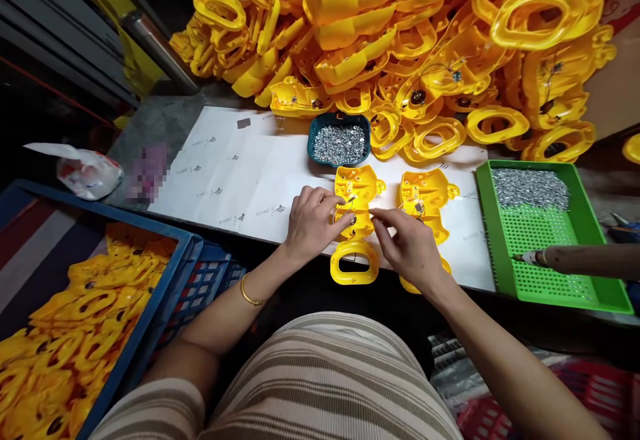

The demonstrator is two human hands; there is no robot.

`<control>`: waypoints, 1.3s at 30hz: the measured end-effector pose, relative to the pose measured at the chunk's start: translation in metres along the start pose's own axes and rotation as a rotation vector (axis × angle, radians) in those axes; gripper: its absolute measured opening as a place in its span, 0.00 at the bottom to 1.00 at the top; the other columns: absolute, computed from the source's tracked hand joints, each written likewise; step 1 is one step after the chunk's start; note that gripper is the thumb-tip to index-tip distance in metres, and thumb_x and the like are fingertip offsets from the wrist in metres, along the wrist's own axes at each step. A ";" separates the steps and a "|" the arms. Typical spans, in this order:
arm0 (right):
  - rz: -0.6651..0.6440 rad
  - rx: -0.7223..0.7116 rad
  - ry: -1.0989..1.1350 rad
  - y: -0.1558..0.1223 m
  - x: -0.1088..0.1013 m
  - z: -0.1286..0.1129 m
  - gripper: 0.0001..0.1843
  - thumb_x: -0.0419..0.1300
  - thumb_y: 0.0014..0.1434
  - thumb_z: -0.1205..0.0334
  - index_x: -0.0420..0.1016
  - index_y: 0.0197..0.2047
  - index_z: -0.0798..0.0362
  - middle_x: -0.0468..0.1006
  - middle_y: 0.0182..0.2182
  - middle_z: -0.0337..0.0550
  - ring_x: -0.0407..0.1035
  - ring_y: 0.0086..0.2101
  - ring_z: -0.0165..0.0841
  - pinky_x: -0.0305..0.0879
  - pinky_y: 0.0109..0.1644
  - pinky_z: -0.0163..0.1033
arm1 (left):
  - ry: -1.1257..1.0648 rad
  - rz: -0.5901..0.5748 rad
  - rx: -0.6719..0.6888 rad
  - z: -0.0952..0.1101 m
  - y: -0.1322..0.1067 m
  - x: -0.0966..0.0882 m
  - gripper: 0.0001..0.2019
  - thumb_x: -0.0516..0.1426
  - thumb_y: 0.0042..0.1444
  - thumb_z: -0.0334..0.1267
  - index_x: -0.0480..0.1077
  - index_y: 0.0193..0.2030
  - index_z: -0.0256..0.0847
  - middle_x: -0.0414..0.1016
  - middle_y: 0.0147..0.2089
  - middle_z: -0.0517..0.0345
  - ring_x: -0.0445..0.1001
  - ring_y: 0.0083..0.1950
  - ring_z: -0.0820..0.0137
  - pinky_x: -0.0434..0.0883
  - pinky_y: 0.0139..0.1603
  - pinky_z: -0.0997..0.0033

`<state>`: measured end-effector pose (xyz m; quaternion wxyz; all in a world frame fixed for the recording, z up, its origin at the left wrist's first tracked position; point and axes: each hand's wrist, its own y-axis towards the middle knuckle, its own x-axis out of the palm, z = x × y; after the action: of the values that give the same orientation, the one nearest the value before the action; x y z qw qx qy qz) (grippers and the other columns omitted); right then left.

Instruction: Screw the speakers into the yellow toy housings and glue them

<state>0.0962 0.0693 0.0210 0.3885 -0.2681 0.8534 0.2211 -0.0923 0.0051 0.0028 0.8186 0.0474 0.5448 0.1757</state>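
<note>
A yellow plastic shell [357, 181] lies hollow side up on the white-covered table, with thin wires and a dark round part inside. My left hand [311, 221] grips its left side, fingers over the inside and thumb near the dark part. At the shell's right edge, my right hand [407, 243] is closed in a pinch; whatever lies between its fingertips is too small to make out. A yellow oval ring [354, 282] sits just below the shell, at the table's front edge. To the right lies a second wired shell [426, 185], with another ring partly hidden by my right hand.
A dark teal tray [314, 153] of small metal parts stands behind the shells. On the right, a green basket [590, 203] holds screws, with a screwdriver [575, 259] above it. Yellow parts [350, 13] are heaped at the back; a blue crate [187, 243] holds more at left.
</note>
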 end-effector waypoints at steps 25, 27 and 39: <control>-0.151 0.256 0.292 0.057 0.005 0.004 0.06 0.63 0.55 0.65 0.82 0.36 0.55 0.82 0.30 0.42 0.73 0.27 0.31 0.67 0.33 0.36 | -0.129 -0.098 0.151 -0.003 -0.020 -0.001 0.15 0.56 0.63 0.50 0.75 0.48 0.44 0.80 0.46 0.54 0.70 0.51 0.60 0.62 0.53 0.58; -0.124 0.248 0.327 0.054 0.007 0.002 0.06 0.63 0.55 0.65 0.81 0.35 0.55 0.83 0.31 0.42 0.73 0.26 0.30 0.67 0.34 0.36 | -0.103 -0.083 0.098 -0.001 -0.014 -0.001 0.16 0.57 0.61 0.53 0.75 0.45 0.45 0.79 0.48 0.54 0.68 0.54 0.58 0.61 0.55 0.56; -0.025 0.321 0.571 0.052 0.004 0.011 0.09 0.66 0.51 0.59 0.79 0.32 0.57 0.81 0.29 0.43 0.71 0.28 0.30 0.68 0.34 0.35 | -0.138 -0.076 0.159 0.005 0.034 0.008 0.06 0.61 0.60 0.42 0.79 0.41 0.49 0.73 0.59 0.58 0.62 0.64 0.58 0.58 0.63 0.52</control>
<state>0.0672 0.1143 0.0198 0.1736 -0.2651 0.9484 -0.0053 -0.0929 0.0407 0.0069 0.8538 0.1035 0.5010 0.0969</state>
